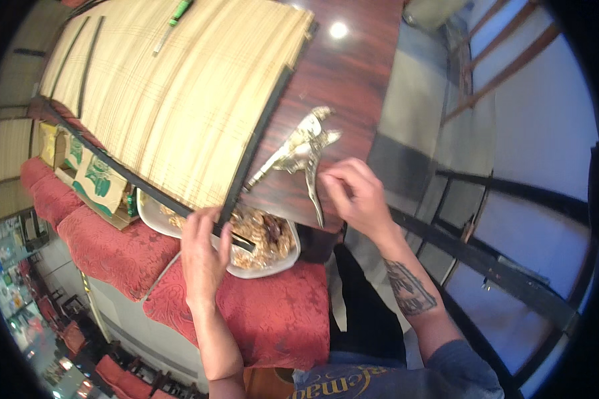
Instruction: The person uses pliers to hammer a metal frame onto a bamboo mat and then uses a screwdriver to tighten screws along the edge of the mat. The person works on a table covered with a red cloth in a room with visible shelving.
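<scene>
A straw-coloured slatted mat [173, 113] with black edging lies across the dark reddish wooden table [353, 73]. My left hand [203, 253] is at its near corner, thumb and fingers closed round the black edging [225, 214]. A short black strip end [243, 244] juts out beside the thumb. My right hand [359, 199] hovers at the table's right edge, fingers curled in and thumb pressed to them; anything in the pinch is too small to make out. Silver locking pliers [303, 149] rest on the table just left of it, jaws pointing away.
Below the near table edge, a white tub [266, 271] of tan and brown bits sits on red upholstered chairs [266, 319]. A cardboard box [113, 216] stands farther left. On the mat lie a green-handled screwdriver [174, 21] and two dark strips [90, 66]. Black metal framing [499, 263] is at right.
</scene>
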`<action>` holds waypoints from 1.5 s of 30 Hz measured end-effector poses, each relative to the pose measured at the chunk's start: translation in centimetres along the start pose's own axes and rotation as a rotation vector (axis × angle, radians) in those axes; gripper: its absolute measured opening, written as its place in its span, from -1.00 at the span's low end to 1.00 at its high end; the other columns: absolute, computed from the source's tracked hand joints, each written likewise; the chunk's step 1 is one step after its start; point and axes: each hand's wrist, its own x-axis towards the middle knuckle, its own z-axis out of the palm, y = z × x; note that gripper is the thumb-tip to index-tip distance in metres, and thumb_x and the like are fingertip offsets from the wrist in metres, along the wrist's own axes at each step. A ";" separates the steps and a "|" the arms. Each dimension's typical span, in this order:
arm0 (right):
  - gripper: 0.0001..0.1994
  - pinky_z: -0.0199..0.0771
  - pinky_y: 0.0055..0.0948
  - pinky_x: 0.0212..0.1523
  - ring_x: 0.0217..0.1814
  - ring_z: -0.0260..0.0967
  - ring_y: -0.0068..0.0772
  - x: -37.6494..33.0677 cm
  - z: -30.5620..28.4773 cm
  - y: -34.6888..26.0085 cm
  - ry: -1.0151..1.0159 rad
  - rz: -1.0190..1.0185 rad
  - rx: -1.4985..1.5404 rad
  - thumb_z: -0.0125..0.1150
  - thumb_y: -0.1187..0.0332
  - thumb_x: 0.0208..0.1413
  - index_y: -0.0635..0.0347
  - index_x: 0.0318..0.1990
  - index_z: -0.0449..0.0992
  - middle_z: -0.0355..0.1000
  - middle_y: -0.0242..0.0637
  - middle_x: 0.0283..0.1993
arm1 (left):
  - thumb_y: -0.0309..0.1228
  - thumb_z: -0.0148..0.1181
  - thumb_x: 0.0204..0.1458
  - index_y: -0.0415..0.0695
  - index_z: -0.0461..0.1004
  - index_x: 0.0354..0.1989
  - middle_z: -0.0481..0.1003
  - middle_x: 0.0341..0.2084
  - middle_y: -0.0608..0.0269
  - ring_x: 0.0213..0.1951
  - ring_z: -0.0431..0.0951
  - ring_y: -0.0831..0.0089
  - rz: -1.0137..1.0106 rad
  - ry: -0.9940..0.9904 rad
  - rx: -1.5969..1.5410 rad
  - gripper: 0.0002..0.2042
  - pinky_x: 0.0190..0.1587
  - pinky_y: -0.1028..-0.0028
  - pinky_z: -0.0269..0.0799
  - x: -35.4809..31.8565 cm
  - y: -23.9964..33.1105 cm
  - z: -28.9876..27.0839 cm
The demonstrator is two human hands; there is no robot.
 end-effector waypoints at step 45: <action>-0.66 0.50 -0.29 -0.25 -0.27 0.56 -0.32 -4.5 3.8 -6.7 -0.867 0.728 0.375 -0.13 0.28 0.46 0.26 0.21 0.41 0.52 -0.09 -0.30 | -0.45 0.27 0.16 -0.23 0.60 -0.13 0.52 -0.37 0.06 -0.33 0.56 0.14 -0.142 0.002 -0.165 -0.84 -0.22 0.26 0.49 0.6 -3.3 0.1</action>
